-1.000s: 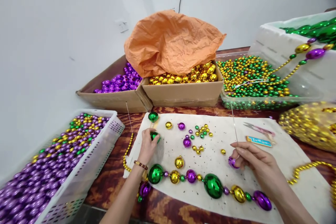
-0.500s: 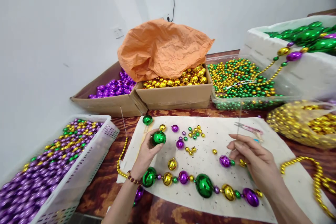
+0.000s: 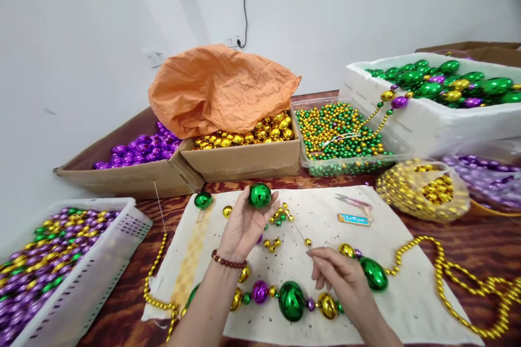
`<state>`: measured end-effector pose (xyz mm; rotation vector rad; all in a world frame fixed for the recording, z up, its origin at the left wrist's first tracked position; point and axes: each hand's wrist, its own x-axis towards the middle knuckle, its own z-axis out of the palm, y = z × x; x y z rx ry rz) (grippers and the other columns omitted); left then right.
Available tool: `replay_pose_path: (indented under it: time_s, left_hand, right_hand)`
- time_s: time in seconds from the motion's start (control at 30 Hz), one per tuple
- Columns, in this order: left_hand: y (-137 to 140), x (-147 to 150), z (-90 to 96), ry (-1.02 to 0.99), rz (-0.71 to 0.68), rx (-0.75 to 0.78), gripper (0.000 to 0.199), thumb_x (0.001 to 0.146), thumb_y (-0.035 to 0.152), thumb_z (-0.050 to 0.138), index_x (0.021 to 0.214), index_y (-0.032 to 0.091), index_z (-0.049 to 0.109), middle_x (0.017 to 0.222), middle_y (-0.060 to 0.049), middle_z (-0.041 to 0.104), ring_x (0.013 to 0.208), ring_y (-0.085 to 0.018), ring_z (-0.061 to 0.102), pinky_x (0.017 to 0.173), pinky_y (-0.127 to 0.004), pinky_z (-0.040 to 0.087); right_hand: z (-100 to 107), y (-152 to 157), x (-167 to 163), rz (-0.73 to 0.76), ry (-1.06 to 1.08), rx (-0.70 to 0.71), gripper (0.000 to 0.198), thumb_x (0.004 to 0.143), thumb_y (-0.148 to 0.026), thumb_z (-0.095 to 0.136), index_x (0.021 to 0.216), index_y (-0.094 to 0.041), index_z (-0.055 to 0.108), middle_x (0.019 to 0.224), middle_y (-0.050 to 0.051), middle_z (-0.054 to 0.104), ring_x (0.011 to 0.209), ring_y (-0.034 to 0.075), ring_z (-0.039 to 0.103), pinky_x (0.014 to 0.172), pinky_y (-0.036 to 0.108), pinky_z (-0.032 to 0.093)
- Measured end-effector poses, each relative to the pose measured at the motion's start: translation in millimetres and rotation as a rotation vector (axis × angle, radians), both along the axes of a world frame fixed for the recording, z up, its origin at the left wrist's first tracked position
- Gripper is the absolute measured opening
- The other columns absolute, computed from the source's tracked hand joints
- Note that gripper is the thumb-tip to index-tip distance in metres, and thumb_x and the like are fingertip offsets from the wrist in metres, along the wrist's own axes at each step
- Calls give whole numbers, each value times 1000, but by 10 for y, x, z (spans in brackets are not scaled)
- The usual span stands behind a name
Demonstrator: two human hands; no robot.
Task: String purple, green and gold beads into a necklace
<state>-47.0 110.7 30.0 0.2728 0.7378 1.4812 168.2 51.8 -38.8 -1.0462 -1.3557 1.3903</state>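
Observation:
My left hand (image 3: pixel 240 225) is turned palm up, its fingers curled around a shiny green ball bead (image 3: pixel 259 195). Between the fingertips of my right hand (image 3: pixel 340 274) is a thin needle (image 3: pixel 296 225), slanting up to the left toward that bead. A small gold bead (image 3: pixel 308 242) shows beside the needle; whether it is threaded I cannot tell. Below my hands a strand of beads, with a large green bead (image 3: pixel 292 301) and a purple bead (image 3: pixel 260 291), crosses the white cloth (image 3: pixel 321 325). My forearm and right hand cover parts of it.
Boxes of purple balls (image 3: pixel 142 146) and gold balls (image 3: pixel 244 138) stand behind, beside a clear tub (image 3: pixel 345 165) of small beads. A white basket (image 3: pixel 126 227) is on the left, a foam box (image 3: pixel 448 119) at back right. Snips (image 3: pixel 354 201) lie on the cloth.
The view has shifted right. My left hand has moved right with the green bead and turned palm up. My right hand has lowered the needle from upright to slanting toward the bead.

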Motion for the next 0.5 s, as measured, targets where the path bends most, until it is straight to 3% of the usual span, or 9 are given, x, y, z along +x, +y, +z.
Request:
replay_pose_path:
  time_s: [0.17, 0.5]
  left_hand:
    - [62, 51, 56, 30, -45, 0, 25, 85, 38, 61, 99, 18, 60, 101, -6, 68, 101, -22, 65, 90, -39, 54]
    - [33, 98, 62, -1, -76, 31, 26, 87, 35, 59, 106, 18, 58, 112, -8, 64, 104, -23, 63, 82, -33, 56]
  right_hand:
    - [-45, -53, -8, 11, -17, 40, 26, 88, -38, 55, 93, -19, 71, 58, 1, 60, 45, 14, 58, 45, 24, 48]
    - [-74, -44, -13, 63, -26, 33, 26, 90, -36, 54, 97, -18, 70, 60, 0, 60, 46, 13, 59, 46, 22, 49]
